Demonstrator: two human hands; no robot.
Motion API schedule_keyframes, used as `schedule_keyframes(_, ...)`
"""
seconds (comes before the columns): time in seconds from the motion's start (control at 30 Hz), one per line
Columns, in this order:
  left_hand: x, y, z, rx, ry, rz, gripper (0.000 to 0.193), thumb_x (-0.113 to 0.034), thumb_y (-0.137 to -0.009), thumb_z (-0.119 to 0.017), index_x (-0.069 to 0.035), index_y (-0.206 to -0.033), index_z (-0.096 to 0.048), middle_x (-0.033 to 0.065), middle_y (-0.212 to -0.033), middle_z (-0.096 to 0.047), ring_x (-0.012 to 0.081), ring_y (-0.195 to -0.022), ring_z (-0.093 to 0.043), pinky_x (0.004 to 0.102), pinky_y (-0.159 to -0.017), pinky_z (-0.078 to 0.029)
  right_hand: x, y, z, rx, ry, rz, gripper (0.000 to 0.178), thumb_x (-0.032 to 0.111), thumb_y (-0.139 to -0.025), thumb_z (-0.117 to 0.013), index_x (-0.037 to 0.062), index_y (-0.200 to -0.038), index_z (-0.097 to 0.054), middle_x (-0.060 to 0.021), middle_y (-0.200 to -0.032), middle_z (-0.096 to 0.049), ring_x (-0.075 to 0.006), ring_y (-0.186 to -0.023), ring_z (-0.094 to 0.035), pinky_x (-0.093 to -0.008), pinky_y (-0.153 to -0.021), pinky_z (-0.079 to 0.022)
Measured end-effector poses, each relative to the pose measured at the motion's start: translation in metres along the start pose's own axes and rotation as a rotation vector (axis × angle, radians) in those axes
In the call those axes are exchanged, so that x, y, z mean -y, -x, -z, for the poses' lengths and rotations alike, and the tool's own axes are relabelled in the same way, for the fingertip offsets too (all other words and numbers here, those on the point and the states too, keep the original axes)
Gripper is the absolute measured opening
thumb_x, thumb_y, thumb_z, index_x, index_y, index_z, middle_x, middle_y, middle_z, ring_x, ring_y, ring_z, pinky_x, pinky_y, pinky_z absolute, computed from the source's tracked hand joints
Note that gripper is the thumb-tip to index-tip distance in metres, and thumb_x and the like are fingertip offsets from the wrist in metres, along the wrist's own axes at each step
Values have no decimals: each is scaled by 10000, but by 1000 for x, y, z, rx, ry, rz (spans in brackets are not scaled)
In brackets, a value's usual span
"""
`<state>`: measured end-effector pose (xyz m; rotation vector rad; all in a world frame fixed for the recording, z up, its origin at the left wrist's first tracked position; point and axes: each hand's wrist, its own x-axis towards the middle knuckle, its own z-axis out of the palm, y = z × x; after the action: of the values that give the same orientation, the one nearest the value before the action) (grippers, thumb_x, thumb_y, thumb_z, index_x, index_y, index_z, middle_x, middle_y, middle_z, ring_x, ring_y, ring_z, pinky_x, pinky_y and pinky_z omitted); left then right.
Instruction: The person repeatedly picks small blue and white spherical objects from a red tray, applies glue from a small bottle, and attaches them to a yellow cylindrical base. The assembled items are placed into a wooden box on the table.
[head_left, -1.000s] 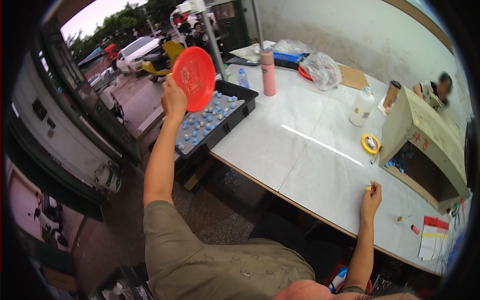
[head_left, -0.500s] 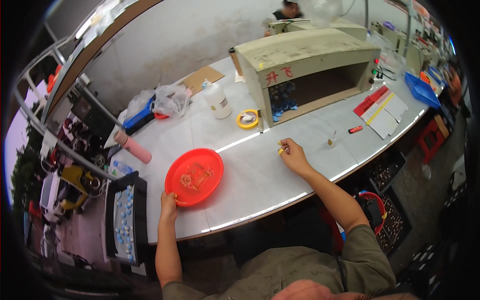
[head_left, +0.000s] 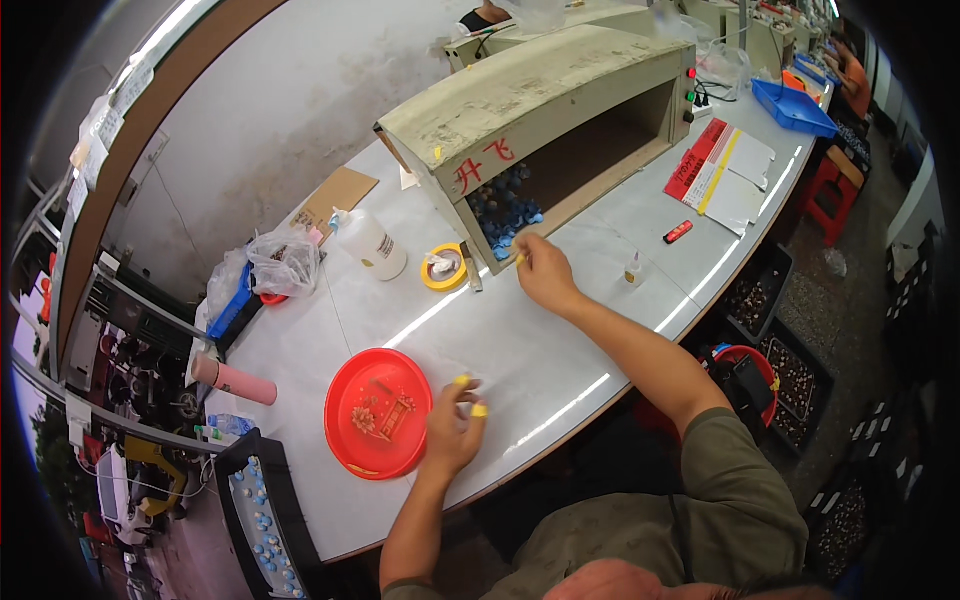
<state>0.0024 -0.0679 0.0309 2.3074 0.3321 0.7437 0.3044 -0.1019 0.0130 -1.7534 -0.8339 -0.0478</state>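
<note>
My left hand hovers just right of a round red plastic tray, its fingers apart and yellow wraps on two fingertips. It holds nothing. The tray rests flat on the table, with a gold pattern on its bottom. My right hand is at the front left corner of a beige box-shaped machine. Its fingers are bent together beside a heap of small blue pieces in the machine's opening; whatever lies between the fingertips is hidden.
Left of the machine are a yellow tape roll and a white bottle. A pink flask lies near a black tray of blue balls. Rightward are a small bottle, red tube and blue tray.
My left hand has let go of the red tray's rim and moved to its right side. The right hand has reached forward to the blue pieces at the machine. The view has turned.
</note>
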Motion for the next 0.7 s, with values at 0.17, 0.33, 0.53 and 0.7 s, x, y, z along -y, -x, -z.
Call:
schedule_keyframes(0.17,38,-19,-51,28,471,323,411,-53,-940,-652,28,-1310,-492,106,-1018,-670,91,-759,-628,218,-659,-511,-18,-126,-32,449,768,-228,481,265,-836,-682,110,-1285,-609,-171,-1251,-634,-341,-1193,-574,-489,-1026,-425)
schedule_keyframes(0.33,41,-27,-46,46,575,457,409,-45,-950,-627,41,-1319,-473,105,-1018,-655,106,-801,-631,250,-701,-552,-57,-191,-90,216,834,337,612,377,-848,-619,127,-1395,-502,-174,-1487,-400,-353,-1393,-332,-552,-1137,-256)
schedule_keyframes(0.53,51,-23,-49,49,597,419,376,-32,-951,-619,35,-1299,-495,103,-1000,-657,110,-801,-638,244,-709,-550,-108,-203,-109,-1,801,667,469,377,-820,-647,84,-1186,-678,-178,-1266,-638,-350,-1194,-585,-479,-1033,-422)
schedule_keyframes(0.7,49,-26,-48,83,534,445,367,-37,-953,-621,45,-1289,-497,99,-999,-656,108,-803,-638,237,-714,-534,-85,-203,-83,328,880,569,469,378,-812,-658,78,-1173,-685,-180,-1257,-643,-345,-1191,-588,-471,-1033,-424)
